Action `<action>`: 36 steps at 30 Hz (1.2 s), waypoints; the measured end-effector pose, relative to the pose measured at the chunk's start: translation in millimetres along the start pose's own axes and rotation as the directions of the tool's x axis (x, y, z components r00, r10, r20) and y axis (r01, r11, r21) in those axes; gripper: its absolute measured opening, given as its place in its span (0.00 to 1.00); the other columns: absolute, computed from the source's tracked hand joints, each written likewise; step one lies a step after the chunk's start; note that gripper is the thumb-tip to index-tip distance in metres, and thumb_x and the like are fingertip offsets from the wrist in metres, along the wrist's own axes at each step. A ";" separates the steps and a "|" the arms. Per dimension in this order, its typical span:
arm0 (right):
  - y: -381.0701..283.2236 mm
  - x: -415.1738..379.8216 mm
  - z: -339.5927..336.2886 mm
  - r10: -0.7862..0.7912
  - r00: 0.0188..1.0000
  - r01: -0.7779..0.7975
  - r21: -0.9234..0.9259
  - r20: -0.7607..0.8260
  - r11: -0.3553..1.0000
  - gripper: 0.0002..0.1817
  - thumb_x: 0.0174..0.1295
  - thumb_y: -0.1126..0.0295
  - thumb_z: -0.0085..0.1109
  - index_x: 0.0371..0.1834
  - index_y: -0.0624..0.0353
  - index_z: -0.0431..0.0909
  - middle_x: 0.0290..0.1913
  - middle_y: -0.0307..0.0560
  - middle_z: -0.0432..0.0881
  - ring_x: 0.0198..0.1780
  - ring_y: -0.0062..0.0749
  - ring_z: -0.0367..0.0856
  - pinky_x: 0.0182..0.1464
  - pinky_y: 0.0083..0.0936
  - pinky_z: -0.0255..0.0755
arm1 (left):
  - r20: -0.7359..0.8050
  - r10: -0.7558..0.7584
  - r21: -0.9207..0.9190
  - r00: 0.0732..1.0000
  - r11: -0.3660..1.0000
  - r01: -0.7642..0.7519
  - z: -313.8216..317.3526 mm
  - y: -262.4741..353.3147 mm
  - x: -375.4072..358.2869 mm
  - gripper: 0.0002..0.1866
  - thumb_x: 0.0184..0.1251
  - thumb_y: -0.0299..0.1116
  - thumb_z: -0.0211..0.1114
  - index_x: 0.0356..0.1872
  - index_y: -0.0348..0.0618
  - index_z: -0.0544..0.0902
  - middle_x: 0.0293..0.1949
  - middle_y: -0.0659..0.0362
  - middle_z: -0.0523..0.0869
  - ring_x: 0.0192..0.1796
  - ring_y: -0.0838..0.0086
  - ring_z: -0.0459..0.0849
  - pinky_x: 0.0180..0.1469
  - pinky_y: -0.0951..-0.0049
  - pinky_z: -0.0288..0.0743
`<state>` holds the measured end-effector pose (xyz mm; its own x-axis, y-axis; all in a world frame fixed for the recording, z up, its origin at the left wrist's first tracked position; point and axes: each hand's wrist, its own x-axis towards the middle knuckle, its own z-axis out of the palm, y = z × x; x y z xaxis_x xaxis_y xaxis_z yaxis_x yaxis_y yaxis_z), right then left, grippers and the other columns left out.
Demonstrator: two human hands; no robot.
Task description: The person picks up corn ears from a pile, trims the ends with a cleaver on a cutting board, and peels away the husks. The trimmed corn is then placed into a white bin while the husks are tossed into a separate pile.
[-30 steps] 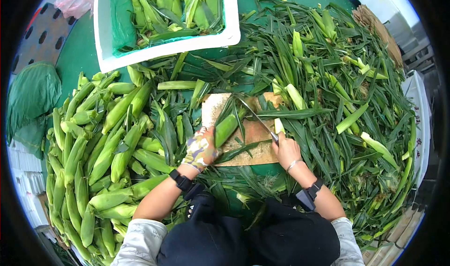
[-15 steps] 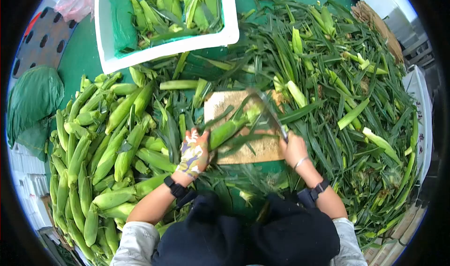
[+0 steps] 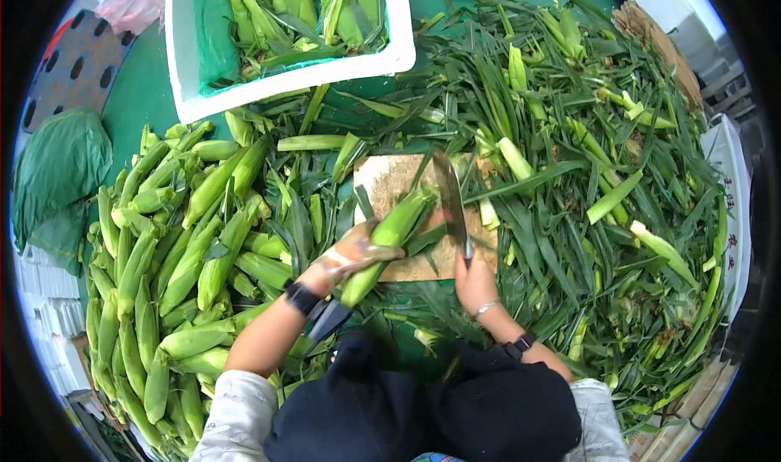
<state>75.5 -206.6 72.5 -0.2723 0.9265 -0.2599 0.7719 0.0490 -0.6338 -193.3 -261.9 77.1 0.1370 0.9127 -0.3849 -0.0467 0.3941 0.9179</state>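
Observation:
My left hand [image 3: 350,254], in a camouflage-patterned glove, is closed around a green husked ear of corn [image 3: 399,224]. The ear slants over a wooden cutting board [image 3: 378,173], its upper end near the middle of the board. My right hand [image 3: 476,285] grips the handle of a knife [image 3: 451,198]. The blade points up and away from me, just right of the ear. A pale cut stalk piece [image 3: 488,213] lies at the board's right edge. Loose leaves lie on and around the board.
To the left is a large pile of corn ears [image 3: 203,263]. A heap of cut leaves and stalks [image 3: 569,177] covers the right side. Beyond the board stands a white foam box [image 3: 285,88] holding more corn. A green mesh bag [image 3: 61,165] lies at far left.
The ear has swung to a steeper slant, and its pale stalk end no longer shows. My left hand has rolled over with it. My right hand and knife have moved left and toward me.

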 end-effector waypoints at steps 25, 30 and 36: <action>-45.2 18.9 9.3 -0.164 0.862 0.195 -0.014 0.480 0.981 0.14 0.60 0.60 0.59 0.35 0.62 0.77 0.25 0.61 0.79 0.29 0.55 0.80 0.31 0.39 0.72 | -0.033 0.940 0.991 0.340 -0.014 0.136 -197.8 230.6 41.4 0.22 0.51 0.34 0.72 0.49 0.40 0.79 0.47 0.50 0.83 0.53 0.57 0.79 0.59 0.60 0.69; 43.5 36.1 -62.9 0.153 0.981 -0.145 0.078 -0.120 0.986 0.13 0.62 0.64 0.58 0.32 0.66 0.74 0.25 0.62 0.78 0.27 0.54 0.79 0.31 0.40 0.71 | -0.316 0.368 0.948 0.874 0.147 0.281 -180.5 280.4 220.5 0.16 0.65 0.40 0.58 0.43 0.36 0.82 0.40 0.48 0.86 0.41 0.59 0.85 0.46 0.66 0.78; 89.2 33.2 -96.7 0.167 0.983 -0.157 0.123 -0.078 0.980 0.13 0.61 0.65 0.58 0.32 0.67 0.72 0.23 0.62 0.74 0.26 0.57 0.75 0.31 0.41 0.68 | 0.145 0.028 0.746 0.989 -0.660 -0.091 -354.9 188.1 350.0 0.21 0.66 0.26 0.49 0.61 0.45 0.73 0.55 0.52 0.80 0.59 0.65 0.77 0.61 0.72 0.69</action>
<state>190.8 -135.4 77.8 -0.0938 0.9477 -0.3051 0.7286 -0.1435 -0.6698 -505.3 169.9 80.7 0.2776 0.8982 -0.3409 0.7565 -0.4231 -0.4987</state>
